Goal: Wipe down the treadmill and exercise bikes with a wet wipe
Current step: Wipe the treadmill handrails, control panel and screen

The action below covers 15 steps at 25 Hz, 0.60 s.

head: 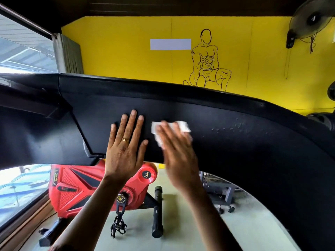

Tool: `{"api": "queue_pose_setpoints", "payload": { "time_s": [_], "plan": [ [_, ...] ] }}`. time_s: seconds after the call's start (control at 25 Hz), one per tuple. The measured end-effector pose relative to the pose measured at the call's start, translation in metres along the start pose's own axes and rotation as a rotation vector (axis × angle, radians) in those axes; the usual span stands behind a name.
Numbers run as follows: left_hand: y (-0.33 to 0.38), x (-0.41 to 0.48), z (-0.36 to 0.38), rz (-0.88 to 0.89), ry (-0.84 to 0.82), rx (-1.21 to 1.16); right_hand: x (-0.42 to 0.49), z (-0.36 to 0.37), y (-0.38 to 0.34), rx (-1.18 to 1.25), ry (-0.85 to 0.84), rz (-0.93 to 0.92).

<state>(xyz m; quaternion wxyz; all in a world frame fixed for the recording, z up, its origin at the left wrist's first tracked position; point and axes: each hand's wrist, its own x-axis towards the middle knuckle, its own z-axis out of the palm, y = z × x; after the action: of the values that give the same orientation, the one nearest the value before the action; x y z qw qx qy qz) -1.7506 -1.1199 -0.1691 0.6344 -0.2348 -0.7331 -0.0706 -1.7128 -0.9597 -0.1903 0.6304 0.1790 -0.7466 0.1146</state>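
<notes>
The job looks to be in its middle: the wet wipe (184, 126) is on the broad black panel (235, 151) of what is probably the treadmill, under the fingers of the right hand (178, 153). To the right of that hand pale specks (233, 126) show on the panel, so that stretch seems not yet wiped. Whether the part under and left of the hands is already clean cannot be told. Below both wrists stands a red exercise bike (72, 185), and nothing shows whether it has been wiped, so I judge it is left to do.

The left hand (125, 142) lies flat on the panel, fingers straight and spread, holding nothing and apparently bracing. The right hand, just beside it but not touching, presses the wipe against the panel with flat fingers. It is blurred, which suggests a wiping stroke. Both forearms reach up and forward from the lower edge of the view
</notes>
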Motion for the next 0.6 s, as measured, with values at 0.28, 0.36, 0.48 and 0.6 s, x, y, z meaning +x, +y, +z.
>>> {"api": "queue_pose_setpoints", "payload": {
  "time_s": [0.28,0.36,0.48,0.6],
  "plan": [
    [-0.001,-0.017,0.003,-0.025,0.01,0.06,0.011,0.001,0.007,-0.001,0.321,0.415],
    [-0.003,-0.018,0.002,-0.009,0.005,0.047,0.005,0.013,-0.027,0.032,0.076,0.101],
    [-0.006,-0.021,0.001,-0.001,-0.007,0.044,-0.039,0.0,-0.004,-0.025,-0.02,0.079],
    [-0.005,-0.023,0.0,-0.023,-0.019,0.02,-0.075,-0.022,0.04,-0.105,0.21,0.447]
  ]
}}
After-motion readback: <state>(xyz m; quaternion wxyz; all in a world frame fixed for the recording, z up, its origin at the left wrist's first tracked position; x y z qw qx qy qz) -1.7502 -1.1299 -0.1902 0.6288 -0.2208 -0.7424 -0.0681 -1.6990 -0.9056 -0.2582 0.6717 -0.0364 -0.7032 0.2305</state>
